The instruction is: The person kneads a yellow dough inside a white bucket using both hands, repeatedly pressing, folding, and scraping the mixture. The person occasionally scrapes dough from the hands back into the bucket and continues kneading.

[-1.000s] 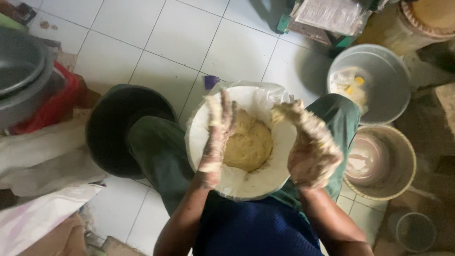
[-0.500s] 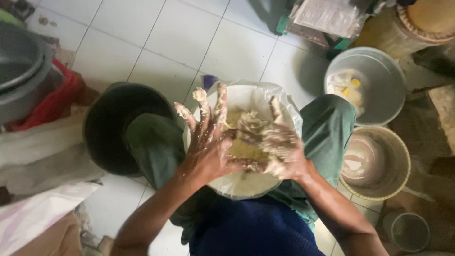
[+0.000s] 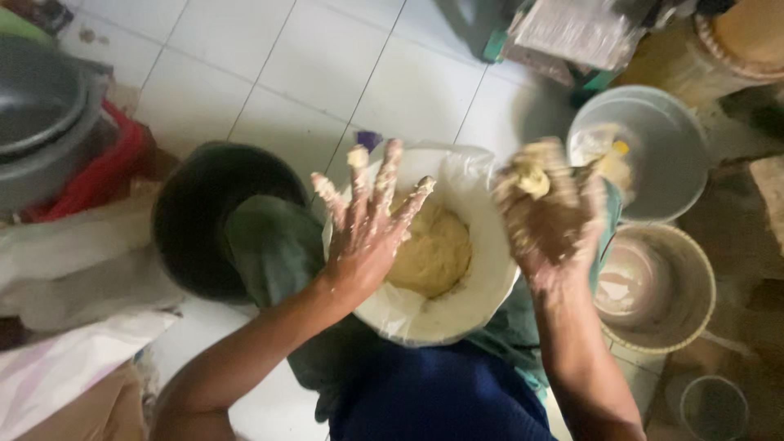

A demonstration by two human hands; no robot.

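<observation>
A: Dough [image 3: 431, 251] sits mixed in the white bowl [image 3: 474, 314], under the splayed, empty left hand [image 3: 365, 233].
B: Right hand [image 3: 549, 214] pinches a lump beside it; kneading looks unfinished.

grey basin [image 3: 41, 122]: cut off by left edge
right hand [image 3: 547, 216]: blurred, dough-caked
dough [image 3: 433, 249]: partly hidden by left hand [image 3: 363, 233]
small glass [image 3: 714, 408]: cut off below
</observation>
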